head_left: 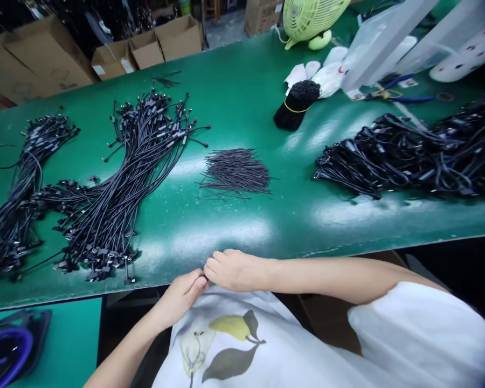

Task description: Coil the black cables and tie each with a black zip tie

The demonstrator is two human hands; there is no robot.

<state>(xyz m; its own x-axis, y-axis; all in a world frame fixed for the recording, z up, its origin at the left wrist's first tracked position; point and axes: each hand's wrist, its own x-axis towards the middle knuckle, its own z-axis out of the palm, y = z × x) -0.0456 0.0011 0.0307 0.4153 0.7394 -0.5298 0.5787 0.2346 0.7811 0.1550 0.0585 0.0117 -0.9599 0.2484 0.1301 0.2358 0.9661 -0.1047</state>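
Note:
My left hand [181, 295] and my right hand [232, 269] meet at the near edge of the green table [234, 97], just above my white shirt. Both have their fingers curled in and pinched together where the hands touch. A small dark thing shows between the fingertips, too small to name. A loose fan of thin black ties [235, 173] lies on the table straight ahead of my hands. A banded bundle of black ties [296, 105] lies farther back.
Two spread bunches of black cables lie at the left [105, 199] [16, 199]. A big tangled heap of black cables [420, 156] fills the right. Cardboard boxes [145, 48] stand behind, a green fan [311, 19] at the back, blue-handled pliers [404, 97] near it.

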